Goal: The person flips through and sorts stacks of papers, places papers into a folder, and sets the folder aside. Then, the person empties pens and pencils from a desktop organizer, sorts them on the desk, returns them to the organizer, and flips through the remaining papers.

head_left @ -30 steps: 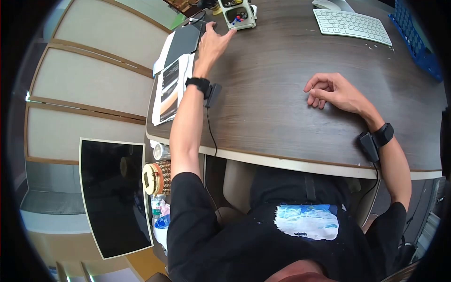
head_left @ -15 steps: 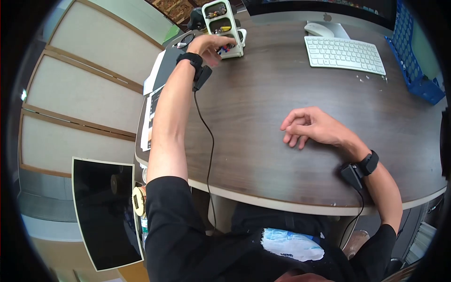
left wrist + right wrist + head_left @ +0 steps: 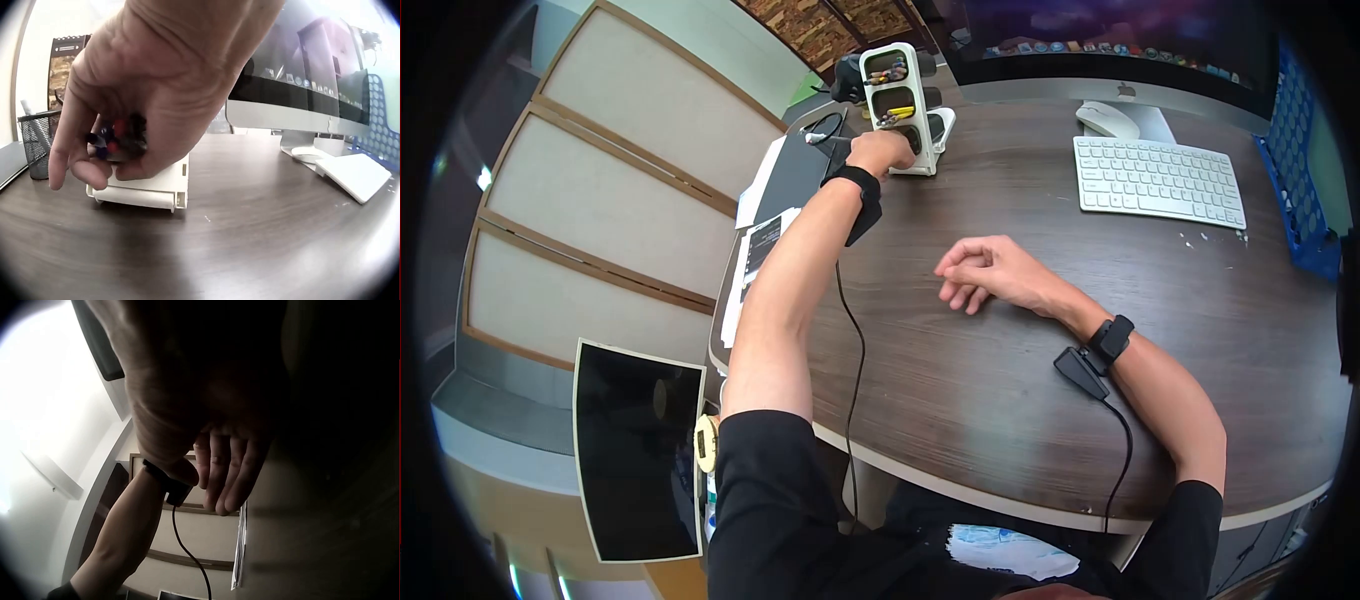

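Note:
My left hand (image 3: 880, 152) is at the near compartment of a white tiered pen organizer (image 3: 920, 95). In the left wrist view, its fingers and thumb curl round a bunch of pens (image 3: 114, 145) with red, blue and dark ends, close over the organizer's front. The palm hides most of their length. Pens and a yellow item (image 3: 899, 112) stand in the upper compartments. My right hand (image 3: 1000, 272) hovers low over the middle of the desk, fingers loosely bent, holding nothing. The right wrist view shows its fingers (image 3: 219, 469) hanging relaxed.
A white keyboard (image 3: 1160, 182), a mouse (image 3: 1108, 120) and a large monitor (image 3: 1090, 90) are at the back right, beside a blue perforated basket (image 3: 1305, 225). Left of the organizer lie a dark folder (image 3: 798, 180) and printed papers (image 3: 750, 260). A black mesh cup (image 3: 39, 150) stands behind.
My left hand has gone from beside the organizer into its near compartment and closed round the pens. The right hand has moved left across the desk. The head view has tilted up.

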Motion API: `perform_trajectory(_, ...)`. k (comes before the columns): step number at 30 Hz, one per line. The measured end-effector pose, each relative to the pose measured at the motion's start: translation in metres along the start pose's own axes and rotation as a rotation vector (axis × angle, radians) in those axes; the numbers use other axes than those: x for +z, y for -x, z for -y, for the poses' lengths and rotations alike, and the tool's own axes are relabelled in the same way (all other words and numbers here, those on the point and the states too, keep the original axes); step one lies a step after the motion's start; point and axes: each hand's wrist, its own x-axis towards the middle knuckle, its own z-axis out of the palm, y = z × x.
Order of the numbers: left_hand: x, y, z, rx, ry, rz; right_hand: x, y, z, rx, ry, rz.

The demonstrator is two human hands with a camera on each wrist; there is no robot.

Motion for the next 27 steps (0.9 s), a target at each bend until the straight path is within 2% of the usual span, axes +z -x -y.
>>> perform_trajectory(2,0.011,-0.012,0.004,0.024,-0.08,-0.004,-0.008,0.002,-0.01,-0.038,-0.061,0.034)
perform_trajectory(4,0.021,-0.02,0.016,0.146,-0.094,-0.169,-0.014,0.0,-0.014,-0.049,-0.143,0.032)
perform_trajectory(5,0.023,-0.015,0.031,0.276,-0.048,-0.205,-0.017,0.001,-0.013,-0.064,-0.208,0.024)
perform_trajectory(6,0.026,-0.01,0.041,0.305,-0.072,-0.237,-0.017,0.001,-0.014,-0.057,-0.22,0.018)
perform_trajectory(7,0.024,0.007,0.05,0.291,-0.083,-0.172,-0.016,0.0,-0.015,-0.072,-0.307,-0.019)
perform_trajectory(8,0.013,0.04,0.06,0.278,0.023,-0.108,-0.017,-0.002,-0.015,-0.09,-0.394,-0.056)
perform_trajectory(9,0.011,0.046,0.074,0.246,0.021,-0.005,-0.018,-0.003,-0.015,-0.073,-0.406,-0.028)
perform_trajectory(11,0.021,0.077,0.098,0.174,0.378,0.081,-0.012,-0.006,-0.016,-0.06,-0.46,-0.054)
perform_trajectory(13,0.029,0.126,0.085,0.245,0.512,0.051,-0.007,-0.009,-0.018,-0.045,-0.504,-0.086)
perform_trajectory(14,0.05,0.127,0.083,0.333,0.53,0.061,-0.004,-0.01,-0.021,-0.039,-0.578,-0.115)
perform_trajectory(16,0.038,0.17,0.037,0.424,0.513,0.149,-0.002,-0.011,-0.024,-0.023,-0.645,-0.149)
perform_trajectory(18,0.068,0.17,0.01,0.603,0.293,-0.006,-0.005,-0.013,-0.022,-0.072,-0.778,-0.178)
perform_trajectory(20,0.056,0.183,-0.011,0.646,0.176,0.038,-0.012,-0.013,-0.018,-0.073,-0.845,-0.179)
perform_trajectory(22,0.023,0.183,-0.011,0.673,0.163,0.058,-0.022,-0.007,-0.017,-0.076,-0.988,-0.18)
perform_trajectory(23,0.002,0.18,-0.01,0.696,0.147,0.077,-0.019,-0.004,-0.006,-0.094,-1.015,-0.253)
perform_trajectory(24,-0.022,0.174,-0.01,0.536,0.105,-0.003,-0.028,-0.013,-0.024,-0.082,-0.98,-0.306)
perform_trajectory(25,-0.035,0.157,-0.005,0.48,0.113,-0.157,-0.029,-0.014,-0.023,-0.089,-1.025,-0.291)
perform_trajectory(27,-0.054,0.123,0.002,0.528,0.003,-0.509,-0.028,-0.02,-0.02,-0.114,-1.089,-0.293)
